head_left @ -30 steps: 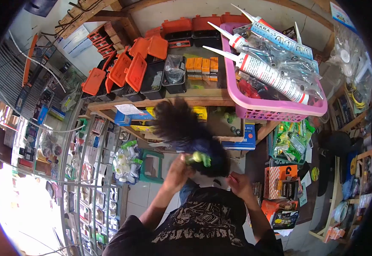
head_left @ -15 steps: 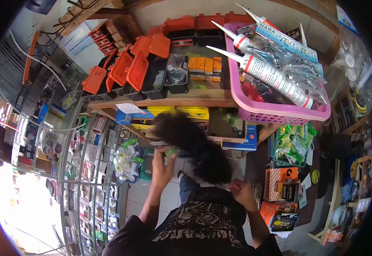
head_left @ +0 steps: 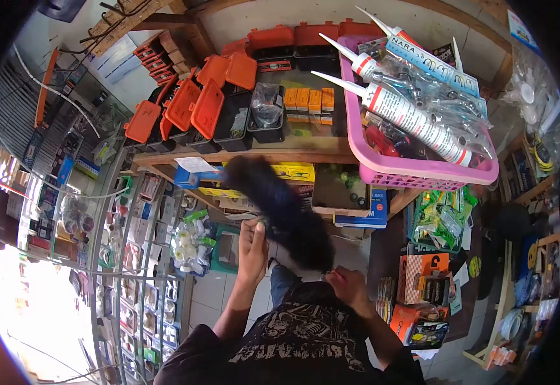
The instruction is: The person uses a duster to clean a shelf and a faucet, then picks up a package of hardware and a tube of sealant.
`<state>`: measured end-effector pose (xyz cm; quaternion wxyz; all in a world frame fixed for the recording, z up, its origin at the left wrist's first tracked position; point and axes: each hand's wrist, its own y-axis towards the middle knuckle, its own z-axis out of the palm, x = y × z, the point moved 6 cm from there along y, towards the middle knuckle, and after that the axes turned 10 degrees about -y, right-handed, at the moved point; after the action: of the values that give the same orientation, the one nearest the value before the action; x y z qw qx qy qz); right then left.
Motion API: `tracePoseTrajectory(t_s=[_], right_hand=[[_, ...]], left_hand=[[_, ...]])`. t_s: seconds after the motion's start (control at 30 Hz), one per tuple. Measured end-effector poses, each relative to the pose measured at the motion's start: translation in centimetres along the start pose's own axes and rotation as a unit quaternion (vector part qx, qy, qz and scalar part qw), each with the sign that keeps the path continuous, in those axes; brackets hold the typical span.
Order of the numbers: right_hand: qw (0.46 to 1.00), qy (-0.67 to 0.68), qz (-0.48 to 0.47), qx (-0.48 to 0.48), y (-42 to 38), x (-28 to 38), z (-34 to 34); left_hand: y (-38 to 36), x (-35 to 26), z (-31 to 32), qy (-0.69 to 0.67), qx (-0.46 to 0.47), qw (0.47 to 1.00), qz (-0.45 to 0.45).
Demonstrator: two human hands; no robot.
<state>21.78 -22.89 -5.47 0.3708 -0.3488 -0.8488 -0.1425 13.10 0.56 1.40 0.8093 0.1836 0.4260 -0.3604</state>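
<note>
A fluffy black duster point(head_left: 286, 215), slightly blurred, slants across the middle, its far end in front of the shelf edge and its near end by my body. My right hand point(head_left: 352, 290) is closed at the near end, where a small reddish bit of the handle shows at the fingers. Beside the duster's left side, my left hand point(head_left: 252, 251) is raised with its fingers drawn together. Whether those fingertips pinch some of the duster or something small is hidden from me.
Above the duster runs a wooden shelf point(head_left: 261, 156) with black boxes under orange lids point(head_left: 208, 109). A pink basket point(head_left: 421, 168) of sealant tubes overhangs its right end. White-and-green packets point(head_left: 193, 242) sit lower left, and orange boxes point(head_left: 423, 279) lie at right.
The duster has shifted left and slightly up, with my right hand moving left along with it. My left hand's fingers have come closer together and moved a little to the right.
</note>
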Motion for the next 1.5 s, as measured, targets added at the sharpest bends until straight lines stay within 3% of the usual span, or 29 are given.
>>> tracePoseTrajectory(t_s=[0.07, 0.13, 0.2, 0.27, 0.33, 0.37, 0.53, 0.63, 0.7, 0.83, 0.9, 1.03, 1.1, 1.13, 1.23, 1.37, 1.43, 1.47, 1.5], right_hand=[[1.000, 0.002, 0.014, -0.012, 0.1, 0.0, -0.3], [1.000, 0.001, 0.023, -0.020, 0.6, 0.0, -0.3], [0.990, 0.120, 0.057, -0.037, 0.9, -0.3, 0.1], [0.996, 0.085, 0.035, -0.007, 0.4, 0.4, 0.1], [0.999, 0.047, 0.013, 0.018, 0.3, 0.5, 0.4], [0.998, 0.058, 0.016, 0.007, 0.4, -0.1, 0.7], [0.990, 0.131, 0.054, -0.023, 0.6, -0.3, 0.3], [0.999, 0.033, 0.021, 0.015, 0.3, 0.2, 0.4], [0.997, 0.057, 0.035, -0.023, 0.2, -0.2, 0.0], [0.999, 0.035, 0.002, 0.022, -0.1, 1.0, 0.1], [0.999, 0.035, 0.038, 0.002, 0.2, -0.1, -0.1], [0.997, 0.049, 0.033, -0.039, 0.2, 0.1, -0.5], [0.999, 0.048, 0.001, 0.023, -0.1, 1.5, -0.4], [0.999, 0.047, 0.001, 0.020, -0.1, 1.3, -0.8], [0.999, 0.008, 0.040, -0.021, 0.4, 0.7, -2.4], [0.999, 0.000, 0.024, 0.040, 0.0, 0.8, -2.2], [0.998, -0.035, -0.001, 0.048, 0.2, 0.1, -2.3], [0.999, -0.010, 0.019, 0.034, 0.3, -0.8, -2.4], [0.999, 0.016, 0.040, 0.021, 0.4, -1.0, -2.7]], left_hand=[[-0.3, -0.6, 1.3, -0.006, -0.093, 0.995, 0.020], [0.1, 0.2, 0.4, -0.012, -0.051, 0.998, 0.032], [0.4, 0.8, -0.5, 0.004, -0.008, 1.000, 0.011], [0.4, 1.0, -0.1, 0.007, -0.008, 1.000, 0.007], [0.0, 0.5, 0.0, 0.014, -0.059, 0.996, 0.070], [0.6, 0.7, -0.3, 0.083, -0.003, 0.994, 0.067], [0.9, 0.3, 0.8, 0.060, -0.001, 0.997, 0.054], [1.1, -0.2, 0.0, 0.100, -0.030, 0.988, 0.117], [0.6, -1.9, 0.5, 0.426, -0.045, 0.872, 0.237], [0.9, -2.4, 0.7, 0.421, 0.037, 0.884, 0.198], [-0.3, -4.2, 3.0, 0.582, 0.068, 0.760, 0.280], [-0.1, -5.8, 4.8, 0.609, 0.124, 0.725, 0.298], [0.0, -6.4, 5.6, 0.638, 0.183, 0.690, 0.289], [0.1, -6.8, 5.2, 0.636, 0.185, 0.690, 0.291], [-0.3, -6.4, 4.8, 0.678, 0.278, 0.621, 0.279], [-0.8, -7.0, 4.9, 0.668, 0.338, 0.583, 0.316], [-0.6, -5.3, 2.1, 0.757, 0.353, 0.543, 0.078], [-0.5, -5.4, 2.3, 0.758, 0.352, 0.544, 0.078], [-0.8, -6.1, 3.8, 0.734, 0.378, 0.532, 0.185]])
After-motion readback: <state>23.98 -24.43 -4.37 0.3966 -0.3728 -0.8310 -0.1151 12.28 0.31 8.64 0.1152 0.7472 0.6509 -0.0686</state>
